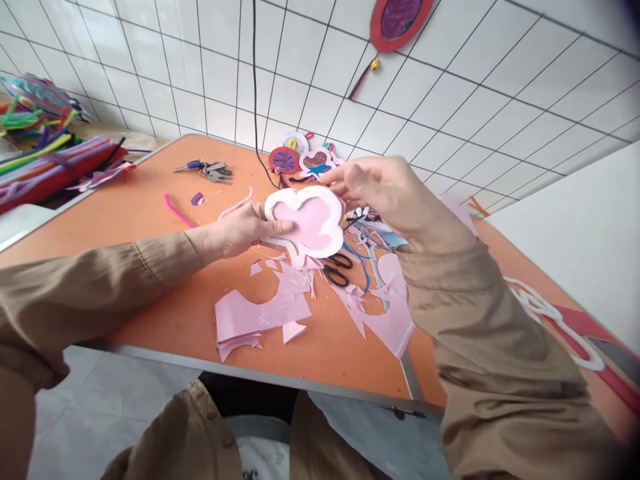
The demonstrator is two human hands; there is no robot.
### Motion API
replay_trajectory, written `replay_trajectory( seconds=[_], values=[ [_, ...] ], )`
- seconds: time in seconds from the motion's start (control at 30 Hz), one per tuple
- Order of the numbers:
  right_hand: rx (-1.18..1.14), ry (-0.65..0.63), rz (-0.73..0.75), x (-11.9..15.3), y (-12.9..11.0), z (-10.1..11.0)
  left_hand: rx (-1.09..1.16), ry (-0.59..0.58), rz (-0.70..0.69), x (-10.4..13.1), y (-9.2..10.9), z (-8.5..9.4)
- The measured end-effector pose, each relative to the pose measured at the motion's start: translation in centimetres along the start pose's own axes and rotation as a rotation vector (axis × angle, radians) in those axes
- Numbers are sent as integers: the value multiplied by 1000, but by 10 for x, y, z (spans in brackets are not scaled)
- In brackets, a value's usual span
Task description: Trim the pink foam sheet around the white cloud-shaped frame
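A pink paper shape (311, 225) with a thick white fuzzy border is held above the orange table. My left hand (245, 228) grips its left side, thumb on the front. My right hand (373, 183) is raised at its upper right edge, fingers partly bent; whether they touch the shape or hold anything is hidden. Black-handled scissors (337, 269) lie just below the shape, their blades covered. Pink paper scraps (263, 313) are spread nearer the table's front edge, with more cut pink paper (390, 320) to the right.
Keys (216, 171) and a pink pipe cleaner (177, 210) lie at the left. Decorated ornaments (285, 160) rest by the tiled wall. Coloured pipe cleaners (55, 167) are piled far left, white cord (540, 303) far right. A black cable (255, 87) hangs down the wall.
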State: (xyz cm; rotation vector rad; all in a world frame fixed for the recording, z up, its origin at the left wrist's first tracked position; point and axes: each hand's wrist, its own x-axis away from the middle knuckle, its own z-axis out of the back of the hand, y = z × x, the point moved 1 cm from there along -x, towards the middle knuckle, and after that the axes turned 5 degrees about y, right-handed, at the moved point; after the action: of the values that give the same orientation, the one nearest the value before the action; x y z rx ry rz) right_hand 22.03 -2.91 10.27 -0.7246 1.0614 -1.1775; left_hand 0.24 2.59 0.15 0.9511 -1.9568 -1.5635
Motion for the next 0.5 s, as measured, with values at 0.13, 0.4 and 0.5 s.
replay_trajectory(
  seconds=[0.13,0.4,0.5],
  values=[
    [-22,27,94,16,21,-2,82,128,-15,13,-8,-4],
    [57,92,133,21,40,-21,36,159,-91,21,-15,-12],
    [73,89,157,21,42,-20,-4,115,-93,23,-16,-11]
  ],
)
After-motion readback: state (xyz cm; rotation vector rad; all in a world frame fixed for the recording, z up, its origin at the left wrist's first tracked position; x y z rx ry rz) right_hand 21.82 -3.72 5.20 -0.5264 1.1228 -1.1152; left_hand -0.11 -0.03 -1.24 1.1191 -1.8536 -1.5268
